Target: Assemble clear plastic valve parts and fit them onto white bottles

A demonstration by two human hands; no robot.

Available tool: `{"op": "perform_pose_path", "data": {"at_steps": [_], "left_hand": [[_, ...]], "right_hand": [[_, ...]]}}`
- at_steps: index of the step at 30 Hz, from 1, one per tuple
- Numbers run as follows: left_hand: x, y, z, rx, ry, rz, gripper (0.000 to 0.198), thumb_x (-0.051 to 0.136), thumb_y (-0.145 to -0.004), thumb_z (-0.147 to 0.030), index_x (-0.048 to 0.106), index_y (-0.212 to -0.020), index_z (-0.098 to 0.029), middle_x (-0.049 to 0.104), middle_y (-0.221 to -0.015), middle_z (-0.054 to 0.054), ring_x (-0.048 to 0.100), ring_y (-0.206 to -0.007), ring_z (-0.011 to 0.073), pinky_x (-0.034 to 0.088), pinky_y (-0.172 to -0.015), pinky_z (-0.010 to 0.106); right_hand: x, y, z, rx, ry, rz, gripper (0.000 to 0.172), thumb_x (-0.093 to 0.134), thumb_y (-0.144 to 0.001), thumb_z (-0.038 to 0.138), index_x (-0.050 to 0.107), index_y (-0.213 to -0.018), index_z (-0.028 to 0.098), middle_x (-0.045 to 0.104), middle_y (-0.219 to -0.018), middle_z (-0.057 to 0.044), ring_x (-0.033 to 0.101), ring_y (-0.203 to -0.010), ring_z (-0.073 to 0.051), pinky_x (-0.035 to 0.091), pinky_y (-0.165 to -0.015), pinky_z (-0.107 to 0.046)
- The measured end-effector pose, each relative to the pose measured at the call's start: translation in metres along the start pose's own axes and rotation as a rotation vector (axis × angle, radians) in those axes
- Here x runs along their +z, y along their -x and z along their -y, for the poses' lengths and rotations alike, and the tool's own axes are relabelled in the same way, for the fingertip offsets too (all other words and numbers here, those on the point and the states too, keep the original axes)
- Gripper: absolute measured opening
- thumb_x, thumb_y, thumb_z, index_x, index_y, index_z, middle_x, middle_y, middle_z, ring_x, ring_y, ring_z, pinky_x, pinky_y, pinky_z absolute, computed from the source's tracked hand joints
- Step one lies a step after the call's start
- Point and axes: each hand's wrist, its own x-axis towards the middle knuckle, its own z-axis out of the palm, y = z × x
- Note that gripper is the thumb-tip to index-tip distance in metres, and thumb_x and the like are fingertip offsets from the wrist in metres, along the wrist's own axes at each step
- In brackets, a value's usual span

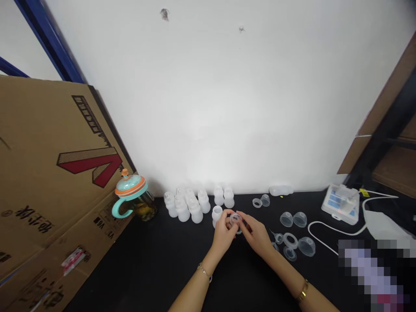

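Head view: left hand (223, 236) and right hand (255, 234) pinched a clear ring (235, 220) above a black table (136, 268).

Fingertips (231, 213) of both hands closed on the ring from opposite sides, a grip that seemed to keep its opening in sight. Frosted plastic bottles (188, 208) stood massed to the left and clear cups (292, 219) lay to the right, apparently grouped by kind. One more bottle (216, 215) stood just beside the left hand, placed within easy reach.
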Motion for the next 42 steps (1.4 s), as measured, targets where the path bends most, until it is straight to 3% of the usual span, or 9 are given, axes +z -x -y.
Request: {"op": "perform_pose_path", "data": {"at_steps": [14, 24, 30, 34, 39, 42], "left_hand": [[0.001, 0.0, -0.004, -0.027, 0.015, -0.02, 0.028, 0.067, -0.083, -0.036, 0.054, -0.102, -0.02, 0.054, -0.06, -0.007, 0.041, -0.044, 0.0058, 0.036, -0.04, 0.015], [-0.003, 0.0, -0.002, 0.008, -0.056, 0.005, 0.023, 0.058, -0.091, -0.038, 0.052, -0.104, -0.02, 0.051, -0.058, -0.007, 0.041, -0.042, 0.0065, 0.031, -0.04, 0.016], [-0.001, 0.002, 0.0, 0.021, -0.016, 0.019, 0.028, 0.057, -0.094, -0.043, 0.051, -0.109, -0.021, 0.058, -0.066, -0.005, 0.047, -0.044, 0.0072, 0.039, -0.043, 0.017], [0.001, 0.005, -0.004, 0.043, -0.051, 0.025, 0.035, 0.053, -0.096, -0.051, 0.052, -0.114, -0.02, 0.064, -0.071, -0.002, 0.055, -0.049, 0.0095, 0.047, -0.048, 0.02], [-0.002, 0.005, -0.01, 0.043, -0.241, 0.005, 0.039, 0.054, -0.095, -0.054, 0.06, -0.114, -0.02, 0.073, -0.08, 0.002, 0.063, -0.053, 0.0127, 0.048, -0.052, 0.023], [-0.002, 0.004, -0.01, 0.023, -0.199, -0.033, 0.039, 0.056, -0.094, -0.054, 0.061, -0.11, -0.019, 0.072, -0.076, 0.002, 0.063, -0.053, 0.0136, 0.049, -0.054, 0.024]], "right_hand": [[0.001, 0.001, -0.002, 0.021, 0.011, 0.007, 0.039, 0.045, -0.102, 0.039, 0.067, -0.129, 0.021, 0.076, -0.093, -0.007, 0.066, -0.064, -0.017, 0.054, -0.06, -0.028], [0.001, 0.001, -0.002, 0.04, 0.0, 0.032, 0.039, 0.044, -0.103, 0.04, 0.066, -0.13, 0.02, 0.075, -0.093, -0.007, 0.065, -0.064, -0.017, 0.052, -0.059, -0.027], [0.0, 0.0, 0.001, 0.003, 0.02, 0.016, 0.038, 0.044, -0.103, 0.035, 0.065, -0.131, 0.021, 0.073, -0.091, -0.007, 0.064, -0.064, -0.016, 0.052, -0.06, -0.027], [-0.001, 0.0, 0.003, -0.013, -0.004, -0.011, 0.038, 0.043, -0.103, 0.033, 0.064, -0.132, 0.022, 0.073, -0.1, -0.008, 0.065, -0.066, -0.015, 0.053, -0.06, -0.026], [-0.005, -0.002, 0.002, -0.001, -0.05, -0.003, 0.037, 0.043, -0.102, 0.03, 0.065, -0.131, 0.023, 0.069, -0.11, -0.009, 0.063, -0.063, -0.013, 0.052, -0.059, -0.025], [-0.006, -0.003, 0.0, 0.041, -0.061, -0.005, 0.038, 0.045, -0.101, 0.032, 0.061, -0.135, 0.022, 0.069, -0.107, -0.008, 0.06, -0.059, -0.013, 0.052, -0.059, -0.026]]}}
